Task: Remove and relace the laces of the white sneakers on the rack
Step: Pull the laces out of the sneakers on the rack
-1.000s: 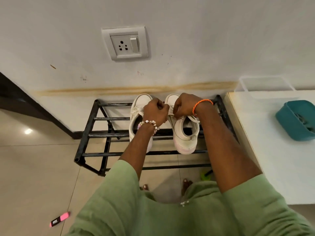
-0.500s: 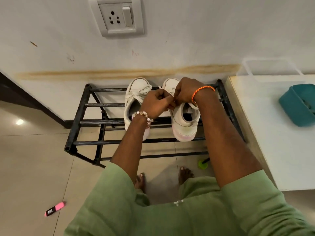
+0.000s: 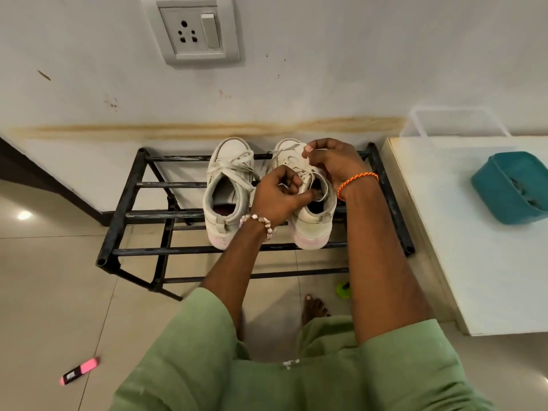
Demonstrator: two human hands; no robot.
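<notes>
Two white sneakers stand side by side on the black metal rack [image 3: 130, 215], toes toward the wall. The left sneaker [image 3: 228, 191] has its lace tied across the top. Both my hands work over the right sneaker [image 3: 314, 223]. My left hand [image 3: 278, 197], with a bead bracelet, pinches the lace by the tongue at the shoe's opening. My right hand [image 3: 335, 164], with an orange thread bracelet, pinches the lace [image 3: 289, 154] higher up over the eyelets. Most of the right sneaker's lacing is hidden under my hands.
A white table [image 3: 486, 262] stands right of the rack with a teal tub [image 3: 513, 188] and a clear box [image 3: 456, 123] on it. A pink highlighter [image 3: 79, 370] lies on the tiled floor at left. A green object [image 3: 343, 289] sits by my bare foot. A socket [image 3: 195, 31] is on the wall.
Both hands have shifted from between the shoes onto the right sneaker, leaving the left sneaker uncovered. The view has tilted down and closer.
</notes>
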